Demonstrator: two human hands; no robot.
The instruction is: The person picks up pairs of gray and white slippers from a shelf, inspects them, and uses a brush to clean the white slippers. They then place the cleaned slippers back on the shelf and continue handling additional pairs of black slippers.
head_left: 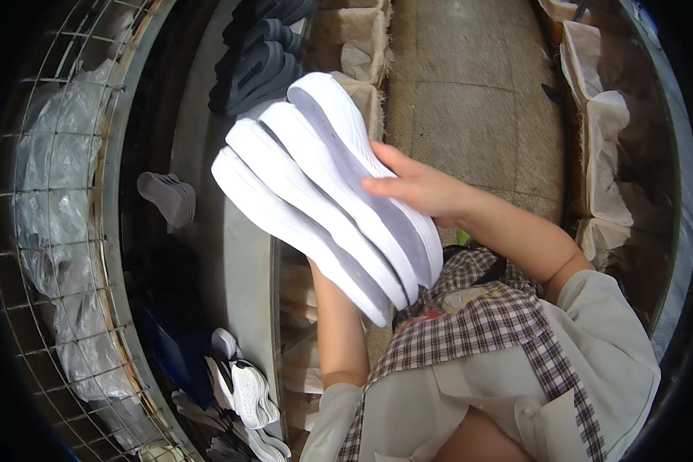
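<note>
- Wire mesh (61, 231) curves down your far left, with clear plastic bags (54, 154) bunched behind it.
- Beside the mesh, a small stack of grey soles (169, 196) sits on a dark ledge, well apart from your hands; white shoes (246, 393) crowd the lower left.
- Dark soles (258, 65) lie in a row on the grey desk (242, 254) near the top, just beyond the white stack.
- Your stack of four white soles (323, 192) stands on edge in mid-air over the desk's right rim, slanting from upper centre down toward your chest.
- Your left hand is hidden under the stack; only the forearm (339, 331) shows rising to it, so you cannot tell how its fingers are set.
- Your right hand (416, 185) lies flat against the stack's right face, fingers spread and pressing the outermost sole.
- Right of your hands, the tiled floor (477, 100) lies open as an aisle.
- Lined cardboard boxes (604, 146) edge the aisle's far right; more boxes (358, 38) stand at top centre, close behind the stack.
</note>
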